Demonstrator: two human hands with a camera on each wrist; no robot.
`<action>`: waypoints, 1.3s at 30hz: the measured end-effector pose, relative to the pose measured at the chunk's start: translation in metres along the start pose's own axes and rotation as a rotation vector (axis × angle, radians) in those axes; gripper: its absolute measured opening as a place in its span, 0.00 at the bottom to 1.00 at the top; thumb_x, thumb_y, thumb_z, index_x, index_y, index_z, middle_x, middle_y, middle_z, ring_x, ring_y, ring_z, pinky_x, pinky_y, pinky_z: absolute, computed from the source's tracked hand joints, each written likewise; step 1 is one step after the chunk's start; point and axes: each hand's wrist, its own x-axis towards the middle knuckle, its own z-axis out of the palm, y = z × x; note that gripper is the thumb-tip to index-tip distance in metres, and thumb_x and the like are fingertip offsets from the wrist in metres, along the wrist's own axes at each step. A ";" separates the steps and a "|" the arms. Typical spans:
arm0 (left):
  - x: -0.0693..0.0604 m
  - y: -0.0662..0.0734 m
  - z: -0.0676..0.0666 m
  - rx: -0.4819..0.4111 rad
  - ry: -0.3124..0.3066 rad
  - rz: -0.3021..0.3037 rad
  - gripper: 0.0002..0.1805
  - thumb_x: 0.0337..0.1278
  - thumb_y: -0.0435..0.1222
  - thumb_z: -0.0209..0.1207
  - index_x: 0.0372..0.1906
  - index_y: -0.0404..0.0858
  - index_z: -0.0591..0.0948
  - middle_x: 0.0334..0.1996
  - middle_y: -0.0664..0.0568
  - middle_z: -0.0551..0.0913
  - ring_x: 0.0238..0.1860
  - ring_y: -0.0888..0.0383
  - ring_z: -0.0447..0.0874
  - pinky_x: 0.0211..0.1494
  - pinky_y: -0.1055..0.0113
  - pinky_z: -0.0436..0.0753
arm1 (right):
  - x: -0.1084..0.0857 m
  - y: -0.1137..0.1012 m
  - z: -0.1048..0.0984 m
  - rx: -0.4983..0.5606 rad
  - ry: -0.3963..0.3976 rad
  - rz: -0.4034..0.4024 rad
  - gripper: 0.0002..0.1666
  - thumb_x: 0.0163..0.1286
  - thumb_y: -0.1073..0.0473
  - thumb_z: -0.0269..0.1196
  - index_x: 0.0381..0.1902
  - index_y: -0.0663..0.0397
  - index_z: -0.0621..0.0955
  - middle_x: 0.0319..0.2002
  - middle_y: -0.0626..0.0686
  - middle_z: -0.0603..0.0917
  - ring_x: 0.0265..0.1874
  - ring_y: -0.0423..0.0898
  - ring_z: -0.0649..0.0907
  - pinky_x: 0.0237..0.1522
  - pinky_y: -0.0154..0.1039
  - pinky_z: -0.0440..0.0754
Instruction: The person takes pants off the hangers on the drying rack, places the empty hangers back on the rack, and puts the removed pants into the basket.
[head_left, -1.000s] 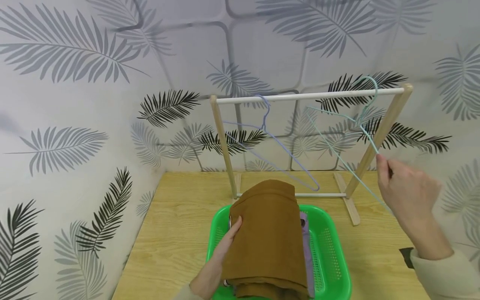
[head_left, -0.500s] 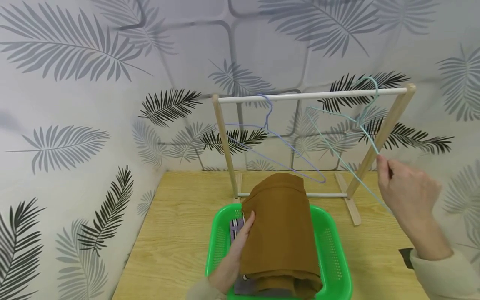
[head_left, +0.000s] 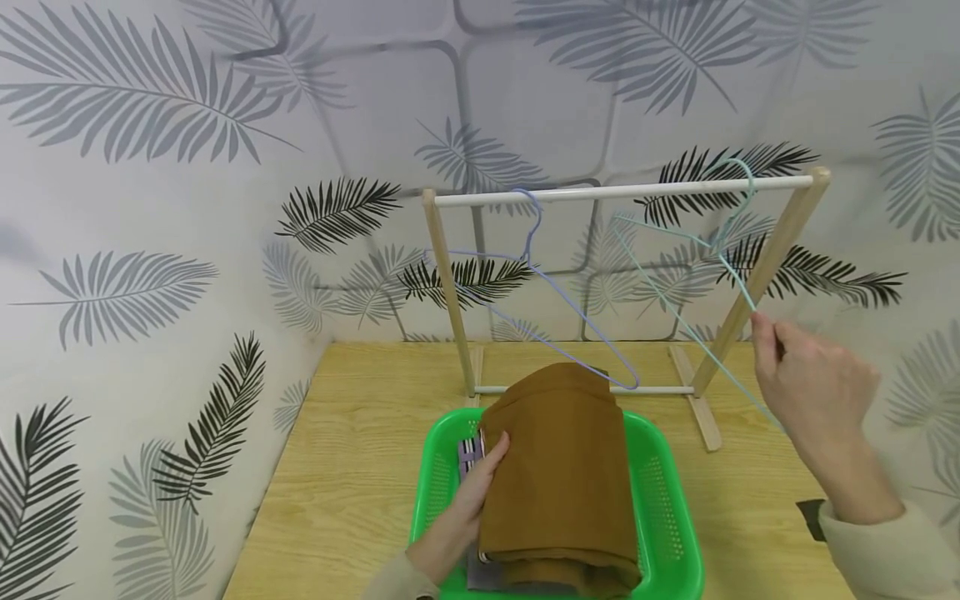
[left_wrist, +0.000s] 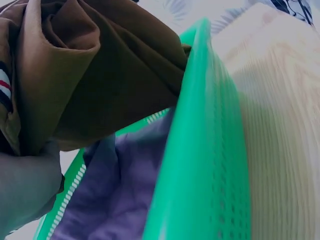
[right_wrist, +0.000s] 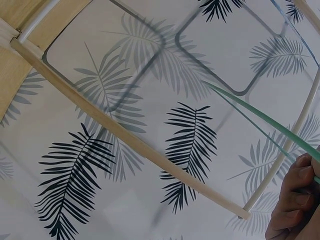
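Observation:
My left hand (head_left: 468, 500) grips a folded brown garment (head_left: 558, 475) by its left edge, thumb on top; its other fingers are hidden under the cloth. In the left wrist view the brown garment (left_wrist: 120, 65) hangs over the green basket, with a navy, white and red striped trim at its edge. Beneath lies a purple garment (left_wrist: 125, 185) in the basket. My right hand (head_left: 821, 392) pinches the right arm of a mint-green clothes hanger (head_left: 678, 312), whose hook is at the rack's rail. The right wrist view shows the fingers (right_wrist: 295, 200) curled round this hanger (right_wrist: 265, 120).
A small clothes rack (head_left: 622, 193) with a white rail and wooden posts stands at the table's back. From its left part hangs a lavender-blue hanger (head_left: 573, 304). The green basket (head_left: 675, 508) sits in front on the wooden table (head_left: 330, 467), against a leaf-patterned wall.
The left hand has carried the brown garment rightward over the basket, uncovering purple cloth on the left. The lavender-blue hanger has swung slightly. The right hand has barely moved; the mint hanger's hook sits slightly lower.

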 end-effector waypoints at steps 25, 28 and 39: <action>-0.016 0.023 -0.048 0.278 0.097 -0.024 0.23 0.77 0.55 0.56 0.60 0.42 0.76 0.41 0.61 0.89 0.42 0.64 0.90 0.48 0.68 0.88 | -0.003 0.002 -0.002 -0.010 -0.036 0.009 0.38 0.84 0.42 0.47 0.12 0.53 0.63 0.07 0.53 0.60 0.11 0.47 0.54 0.16 0.40 0.46; -0.018 0.024 -0.052 0.308 0.108 -0.031 0.24 0.77 0.55 0.57 0.60 0.41 0.76 0.40 0.60 0.90 0.41 0.64 0.91 0.47 0.67 0.88 | -0.003 0.002 -0.002 -0.009 -0.037 0.007 0.38 0.84 0.42 0.47 0.12 0.54 0.63 0.07 0.54 0.60 0.11 0.47 0.54 0.16 0.40 0.46; -0.024 0.027 -0.065 0.414 0.079 -0.038 0.29 0.80 0.55 0.53 0.67 0.36 0.72 0.43 0.58 0.90 0.42 0.62 0.93 0.49 0.64 0.91 | -0.004 0.004 0.000 -0.009 -0.014 -0.003 0.38 0.83 0.43 0.48 0.11 0.54 0.63 0.07 0.54 0.60 0.11 0.47 0.54 0.16 0.40 0.45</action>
